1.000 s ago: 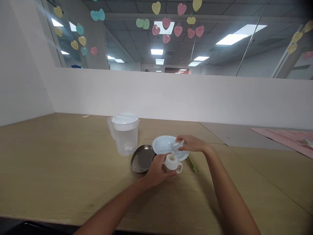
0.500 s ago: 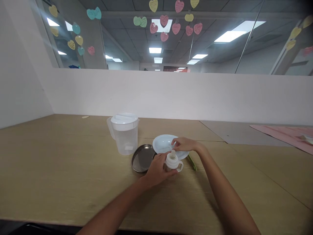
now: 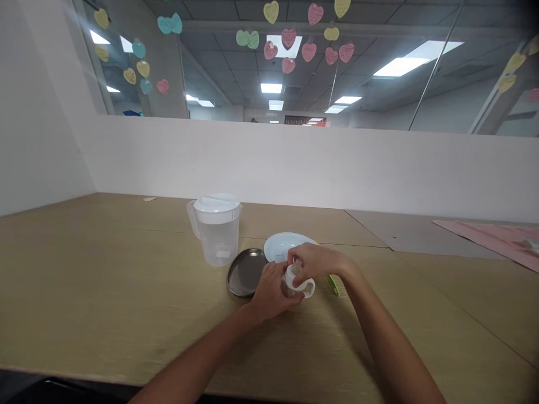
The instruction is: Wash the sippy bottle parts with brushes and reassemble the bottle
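1. Your left hand (image 3: pixel 270 295) is at lower centre of the frame, its fingers curled in a narrow grip around the body of the baby bottle (image 3: pixel 296 282).
2. Your right hand (image 3: pixel 316 261) reaches in from the right, its fingers (image 3: pixel 297 255) closed narrowly over the top of the bottle around the teat. The hand partly hides the teat, so you cannot see exactly how it sits.
3. The bottle, with its white collar and side handles, is held between your hands, just in front of the plate. You cannot tell whether it touches the table.
4. The white plate (image 3: pixel 282 246) lies just behind your hands, and a round metal tray (image 3: pixel 245 272) sits to its left.
5. A clear plastic pitcher (image 3: pixel 217 238) with a white lid stands behind the tray.
6. A green handle (image 3: pixel 333 285) lies just right of the bottle, on the wooden table (image 3: pixel 126 269).
7. A pink sheet (image 3: pixel 484 238) lies at the right edge.
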{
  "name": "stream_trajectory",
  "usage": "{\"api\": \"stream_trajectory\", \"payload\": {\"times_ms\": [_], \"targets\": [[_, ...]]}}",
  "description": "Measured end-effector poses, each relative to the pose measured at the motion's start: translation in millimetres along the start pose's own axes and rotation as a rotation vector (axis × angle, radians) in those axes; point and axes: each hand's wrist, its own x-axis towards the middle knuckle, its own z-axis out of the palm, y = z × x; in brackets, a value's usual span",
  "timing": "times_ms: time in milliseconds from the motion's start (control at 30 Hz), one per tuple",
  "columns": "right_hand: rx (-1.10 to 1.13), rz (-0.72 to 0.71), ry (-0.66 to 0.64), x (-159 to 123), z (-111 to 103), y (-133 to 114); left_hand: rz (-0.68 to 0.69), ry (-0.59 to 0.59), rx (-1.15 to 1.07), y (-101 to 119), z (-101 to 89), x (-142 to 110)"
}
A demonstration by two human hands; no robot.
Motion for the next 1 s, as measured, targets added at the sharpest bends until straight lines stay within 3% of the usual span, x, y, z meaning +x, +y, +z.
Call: {"api": "stream_trajectory", "payload": {"times_ms": [67,167,267,333,500,567,767,1000], "targets": [[-0.021,-0.017,-0.001,2.0,0.3,1.3,-0.005,-0.050,-0.044,-2.4,-3.4,1.7],[0.002,-0.178,-0.041,2.0,-0.8,6.0,-0.010,-0.141,-0.140,-6.9,-8.1,4.2],[0.070,-0.299,-0.058,0.3,-2.9,11.0,-0.010,-0.145,-0.172,-9.9,-9.3,4.6],[0.138,-0.282,-0.031,-1.0,-4.5,12.8,-0.010,-0.123,-0.137,-9.4,-8.4,3.5],[0.114,0.014,0.144,-5.0,-7.3,11.3,-0.013,-0.077,-0.081,-4.5,-5.3,0.1],[0.107,-0.016,0.149,-6.9,-8.2,9.5,-0.009,-0.074,-0.073,-3.2,-5.0,0.1],[0.227,-0.280,0.242,-18.7,-16.9,5.2,0.047,-0.073,-0.053,1.2,-8.0,2.3],[0.416,-0.191,0.564,-34.6,-27.6,11.8,0.027,-0.048,-0.036,-5.8,-3.0,0.0]]}}
